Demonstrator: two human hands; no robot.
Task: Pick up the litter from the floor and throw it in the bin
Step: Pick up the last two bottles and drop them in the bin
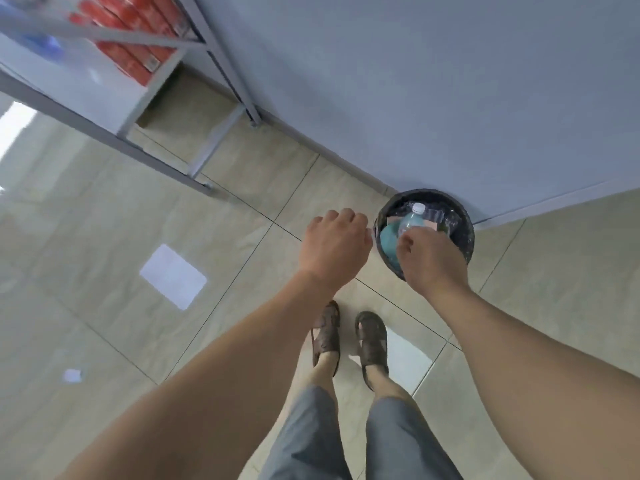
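Note:
A round black bin (pixel 465 237) stands on the tiled floor against the wall. Inside it lie clear plastic and a teal item. A plastic bottle (pixel 412 220) with a white cap and a teal label points away from me over the bin's opening. My right hand (pixel 431 263) is above the bin's near rim, its fingers closed on the bottle's lower end. Left of the bin hangs my left hand (pixel 334 247), curled into a loose fist with nothing visible in it.
A grey metal rack (pixel 166 161) holding red boxes (pixel 131 46) stands at the upper left by the pale wall (pixel 415 81). My feet in brown sandals (pixel 349 341) are just short of the bin. Pale rectangular patches (pixel 173 275) show on the glossy tiles, perhaps reflections.

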